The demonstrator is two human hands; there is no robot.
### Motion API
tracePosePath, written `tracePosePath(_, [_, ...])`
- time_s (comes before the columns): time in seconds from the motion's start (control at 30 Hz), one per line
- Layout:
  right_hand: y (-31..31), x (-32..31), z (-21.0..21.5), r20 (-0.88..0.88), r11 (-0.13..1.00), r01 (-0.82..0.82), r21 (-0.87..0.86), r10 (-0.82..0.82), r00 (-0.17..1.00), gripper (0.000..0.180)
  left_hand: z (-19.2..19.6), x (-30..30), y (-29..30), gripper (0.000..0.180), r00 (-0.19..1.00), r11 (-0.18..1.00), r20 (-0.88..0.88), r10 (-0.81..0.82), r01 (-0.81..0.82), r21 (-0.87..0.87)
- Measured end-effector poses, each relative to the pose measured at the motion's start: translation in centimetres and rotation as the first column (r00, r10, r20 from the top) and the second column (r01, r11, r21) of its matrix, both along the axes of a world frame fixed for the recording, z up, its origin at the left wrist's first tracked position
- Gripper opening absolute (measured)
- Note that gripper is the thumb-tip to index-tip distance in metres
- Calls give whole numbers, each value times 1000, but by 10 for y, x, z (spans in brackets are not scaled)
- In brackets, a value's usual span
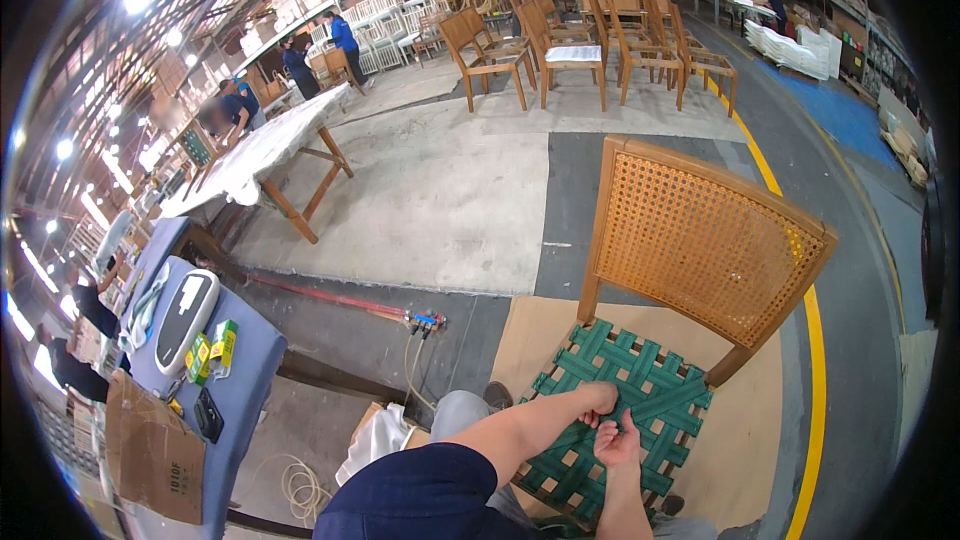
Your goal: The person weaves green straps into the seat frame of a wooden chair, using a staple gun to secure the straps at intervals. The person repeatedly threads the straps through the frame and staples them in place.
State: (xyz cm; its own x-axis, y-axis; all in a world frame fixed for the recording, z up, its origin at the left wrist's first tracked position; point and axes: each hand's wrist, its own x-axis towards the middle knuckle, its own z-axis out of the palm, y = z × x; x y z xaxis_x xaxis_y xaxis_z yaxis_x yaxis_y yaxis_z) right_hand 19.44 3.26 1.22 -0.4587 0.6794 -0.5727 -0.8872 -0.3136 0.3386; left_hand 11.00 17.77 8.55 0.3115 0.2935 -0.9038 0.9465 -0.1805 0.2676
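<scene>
A wooden chair with a woven cane backrest (700, 240) stands before me, its seat laced with green webbing straps (560, 385) in a basket weave. One loose-looking green strap (668, 398) slants across the others from the seat's right side toward my hands. My left hand (598, 400) is closed over the middle of the seat, its fingers gripping the strap. Just nearer to me, my right hand (617, 442) has its fingers curled and pinched at the same strap, thumb raised. The fingertips of both hands are partly hidden.
Cardboard (770, 420) lies under the chair. On the left, a blue-covered table (245, 350) bears a white oval panel (188, 320), small green-yellow boxes (222, 348) and a carton (150, 450). An air hose fitting (427, 321) lies on the floor. Wooden chairs (575, 52) and several people are farther off.
</scene>
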Motion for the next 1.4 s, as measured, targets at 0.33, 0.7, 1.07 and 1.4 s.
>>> tracePosePath(0.33, [-2, -22, 25, 182, 970, 220, -98, -200, 963, 52, 16, -10, -14, 37, 977, 980, 113, 184, -191, 59])
tracePosePath(0.7, [-148, 13, 77, 958, 812, -514, -276, 278, -75, 65, 84, -55, 47, 28, 808, 693, 576, -122, -346, 632])
tracePosePath(1.07, [-17, -18, 184, 469, 618, -784, 56, -710, -526, 30, 105, -117, -44, 29, 641, 974, 736, 217, -192, -121])
tracePosePath(1.4, [-12, -32, 177, 480, 634, -771, 54, -694, -537, 31, 68, -126, -43, 28, 547, 829, 624, 557, -319, -460])
